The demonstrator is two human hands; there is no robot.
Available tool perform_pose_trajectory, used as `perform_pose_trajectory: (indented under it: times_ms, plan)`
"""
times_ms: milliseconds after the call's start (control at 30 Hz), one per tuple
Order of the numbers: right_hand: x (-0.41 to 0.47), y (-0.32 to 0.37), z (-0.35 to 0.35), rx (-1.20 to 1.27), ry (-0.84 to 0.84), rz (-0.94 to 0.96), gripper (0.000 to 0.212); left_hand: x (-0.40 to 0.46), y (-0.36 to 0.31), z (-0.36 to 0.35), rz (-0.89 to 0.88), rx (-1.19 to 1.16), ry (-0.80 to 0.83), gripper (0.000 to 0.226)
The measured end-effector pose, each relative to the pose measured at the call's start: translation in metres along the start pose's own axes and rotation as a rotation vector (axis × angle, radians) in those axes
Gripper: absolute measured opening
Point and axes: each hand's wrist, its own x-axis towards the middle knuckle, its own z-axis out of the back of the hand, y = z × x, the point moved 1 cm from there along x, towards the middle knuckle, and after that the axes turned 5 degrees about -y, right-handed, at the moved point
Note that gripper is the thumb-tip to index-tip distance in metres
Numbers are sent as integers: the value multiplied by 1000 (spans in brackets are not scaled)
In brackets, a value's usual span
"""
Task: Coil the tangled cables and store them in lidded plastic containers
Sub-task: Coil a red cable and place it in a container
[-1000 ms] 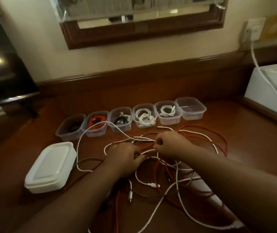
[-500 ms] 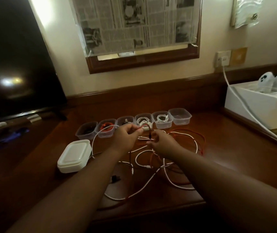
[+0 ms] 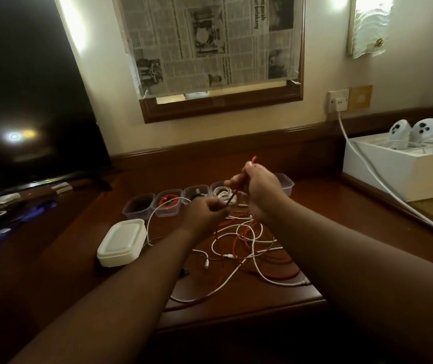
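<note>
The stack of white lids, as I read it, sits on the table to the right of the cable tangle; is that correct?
Not quite: the head view shows the stack of white lids on the table to the left of the cable tangle, not the right.

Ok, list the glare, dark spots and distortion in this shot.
Head view: lamp glare flares on the wall beside the TV, which mirrors two bright spots; the desk foreground falls into shadow; the wide lens bows the window frame; both forearms loom large; newspaper print blurs.
</note>
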Motion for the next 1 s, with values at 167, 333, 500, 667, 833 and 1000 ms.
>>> perform_pose_trajectory:
  times_ms: [167,333,500,667,833,1000]
  plan:
    - [2,18,10,-174,8,199,21,-5,31,-2,88,123,-16,16]
    - [-3,-5,11,-1105,263,274,20,1,4,19,19,24,-202,6]
    - [-8,-8,2,-1128,358,304,21,5,-2,24,-109,65,-226,4]
    - [-8,7,2,-598,89,332,28,-4,20,11,82,8,-185,7]
    - [-9,8,1,-157,65,145,30,-11,36,5,68,186,55,15]
    - [-6,8,1,323,47,-96,31,-9,35,7,-63,304,180,20]
